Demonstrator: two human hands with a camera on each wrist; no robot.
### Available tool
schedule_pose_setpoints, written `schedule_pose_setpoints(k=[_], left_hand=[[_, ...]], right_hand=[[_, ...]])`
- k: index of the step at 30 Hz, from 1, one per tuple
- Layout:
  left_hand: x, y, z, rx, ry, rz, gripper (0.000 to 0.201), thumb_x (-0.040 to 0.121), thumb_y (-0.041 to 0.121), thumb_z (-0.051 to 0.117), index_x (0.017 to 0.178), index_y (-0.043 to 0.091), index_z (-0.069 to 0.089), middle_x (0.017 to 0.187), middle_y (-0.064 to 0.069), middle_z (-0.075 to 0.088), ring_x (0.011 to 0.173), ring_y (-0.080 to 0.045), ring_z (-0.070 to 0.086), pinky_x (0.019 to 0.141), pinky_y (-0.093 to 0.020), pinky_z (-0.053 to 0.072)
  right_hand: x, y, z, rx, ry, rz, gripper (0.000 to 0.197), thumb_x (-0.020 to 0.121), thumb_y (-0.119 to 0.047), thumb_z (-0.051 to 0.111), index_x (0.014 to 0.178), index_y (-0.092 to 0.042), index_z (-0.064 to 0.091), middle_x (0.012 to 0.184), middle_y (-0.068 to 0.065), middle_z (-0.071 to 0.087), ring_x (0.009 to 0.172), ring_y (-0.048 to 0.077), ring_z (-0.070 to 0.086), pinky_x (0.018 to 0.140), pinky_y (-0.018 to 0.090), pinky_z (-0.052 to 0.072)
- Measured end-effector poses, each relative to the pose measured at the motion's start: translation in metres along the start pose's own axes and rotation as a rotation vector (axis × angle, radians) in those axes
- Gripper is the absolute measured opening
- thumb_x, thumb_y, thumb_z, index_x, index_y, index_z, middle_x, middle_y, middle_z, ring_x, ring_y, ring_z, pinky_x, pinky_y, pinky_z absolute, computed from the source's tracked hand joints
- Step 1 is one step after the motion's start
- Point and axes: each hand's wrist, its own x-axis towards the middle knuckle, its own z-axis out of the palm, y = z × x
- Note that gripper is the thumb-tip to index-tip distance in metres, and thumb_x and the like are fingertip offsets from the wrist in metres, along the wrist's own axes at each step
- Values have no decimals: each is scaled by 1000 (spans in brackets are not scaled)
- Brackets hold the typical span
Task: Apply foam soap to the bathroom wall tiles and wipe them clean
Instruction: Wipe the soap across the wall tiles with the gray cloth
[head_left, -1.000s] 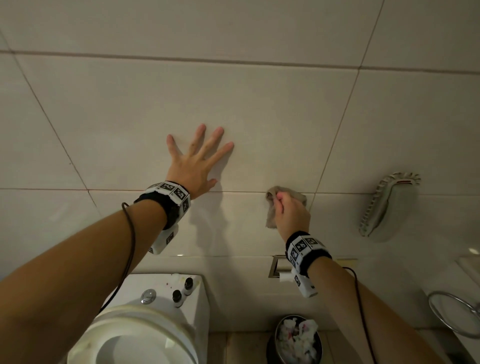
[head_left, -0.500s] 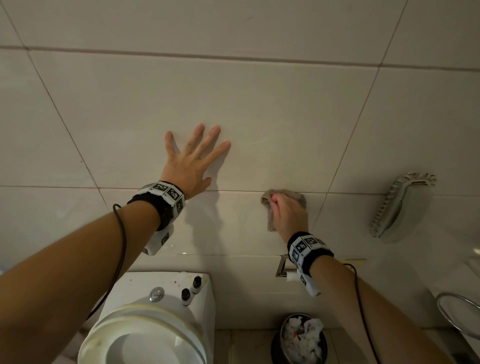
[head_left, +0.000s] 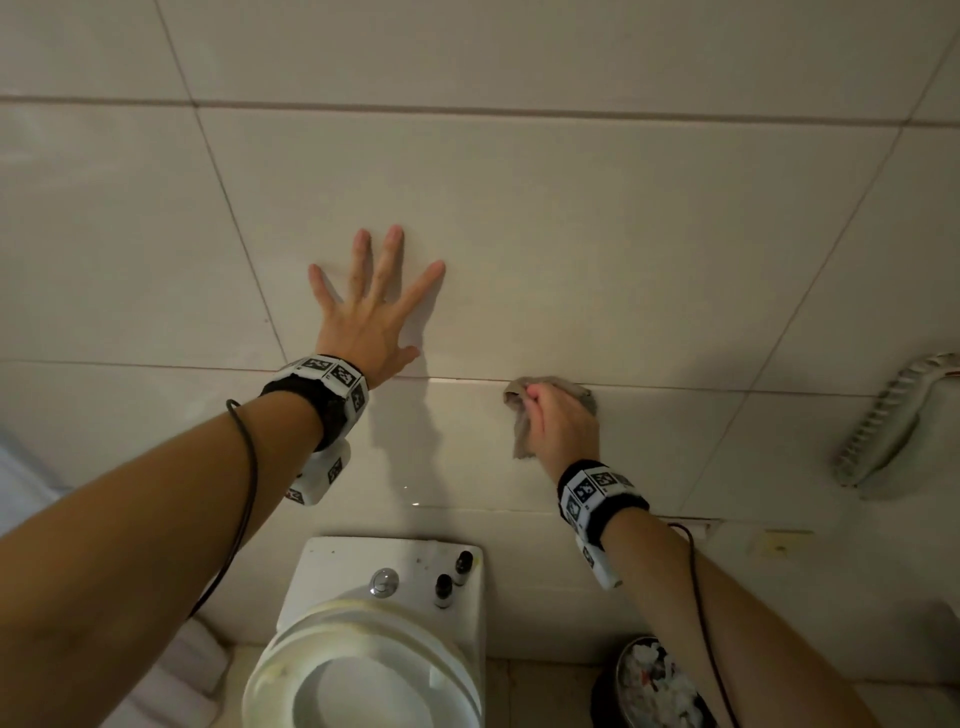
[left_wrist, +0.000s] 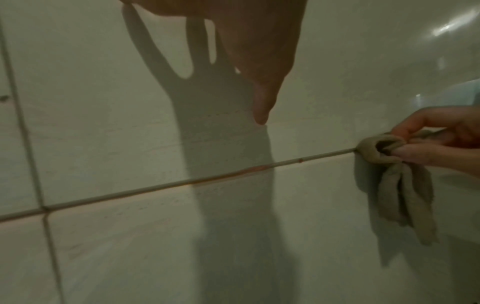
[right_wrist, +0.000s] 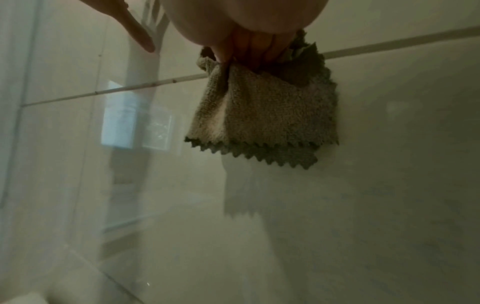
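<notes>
Large pale wall tiles (head_left: 571, 234) fill the head view. My left hand (head_left: 371, 304) lies flat on one tile with its fingers spread. To its right, my right hand (head_left: 561, 421) grips a bunched grey-brown cloth (head_left: 522, 441) and holds it against the horizontal grout line (left_wrist: 233, 174). In the left wrist view the cloth (left_wrist: 397, 189) hangs folded below the right hand's fingers (left_wrist: 428, 152). The right wrist view shows the cloth (right_wrist: 267, 115) with a zigzag edge hanging flat against the tile. No foam shows on the wall.
A white toilet (head_left: 374, 649) with a cistern and two small dark bottles (head_left: 452, 577) stands below the hands. A bin (head_left: 654, 686) full of paper sits at the lower right. A brush-like holder (head_left: 878, 426) hangs on the wall at the right.
My right hand with the cloth has slid a little left along the grout line. The head view has shifted right and down. My left hand stays flat on the tile.
</notes>
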Motion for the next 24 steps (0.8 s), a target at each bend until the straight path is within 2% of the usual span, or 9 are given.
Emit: schedule_pose_setpoints(k=[3, 5, 9, 12, 14, 16, 18, 22, 24], left_hand=[[-6, -25, 6, 19, 18, 19, 126, 70, 51, 85, 155, 45, -7, 165, -8, -17, 152, -45, -5, 98, -85, 25], [-9, -36, 12, 36, 49, 50, 126, 69, 49, 86, 156, 45, -5, 166, -8, -15, 152, -44, -3, 96, -86, 26], [-12, -40, 19, 40, 78, 76, 135, 64, 51, 88, 155, 45, -11, 165, -9, -14, 152, -45, 0, 96, -88, 23], [-12, -39, 22, 56, 76, 86, 138, 63, 57, 86, 155, 44, -16, 165, -12, -13, 152, -46, 1, 95, -88, 24], [-12, -40, 26, 55, 76, 89, 134, 66, 58, 84, 155, 44, -14, 165, -12, -14, 152, -45, -1, 96, -87, 24], [-16, -40, 27, 47, 73, 80, 129, 69, 57, 82, 155, 45, -13, 165, -12, -13, 152, -45, -1, 97, -86, 24], [-18, -39, 27, 45, 55, 81, 124, 74, 56, 79, 155, 45, -14, 166, -12, -15, 152, -44, -3, 99, -85, 24], [-19, -46, 28, 63, 48, 97, 116, 80, 53, 75, 155, 45, -13, 166, -10, -15, 152, -42, -6, 102, -83, 23], [-20, -51, 28, 88, 57, 115, 114, 79, 52, 76, 156, 45, -9, 166, -9, -13, 153, -41, -3, 102, -83, 23]], right_hand=[[1, -27, 18, 14, -14, 140, 23, 100, -22, 55, 108, -6, 69, 101, 8, 73, 94, 24, 68, 78, 31, 51], [-1, -33, 21, 9, 8, 182, 25, 101, -25, 53, 109, -7, 69, 104, 8, 72, 96, 25, 67, 81, 32, 51], [-4, -33, 20, 6, 92, 125, 17, 95, -22, 63, 97, -7, 69, 91, 8, 74, 81, 28, 70, 70, 32, 54], [-4, -34, 23, 12, 109, 40, 31, 96, -32, 51, 94, -8, 70, 86, 5, 74, 76, 24, 69, 68, 26, 51], [-3, -40, 28, 29, 111, 3, 32, 95, -34, 49, 93, -9, 70, 85, 4, 74, 75, 22, 69, 68, 19, 45], [-3, -46, 36, 47, 107, -1, 21, 93, -27, 62, 94, -8, 70, 86, 5, 74, 76, 23, 70, 70, 19, 45], [-1, -52, 43, 55, 109, -10, 13, 90, -20, 70, 93, -8, 71, 85, 5, 74, 74, 23, 70, 69, 24, 52], [3, -65, 52, 45, 127, -59, 30, 94, -32, 51, 88, -10, 70, 80, 2, 73, 69, 18, 69, 63, 23, 53], [2, -66, 53, 41, 139, -60, 32, 94, -32, 49, 88, -9, 70, 78, 3, 73, 68, 18, 69, 62, 23, 53]])
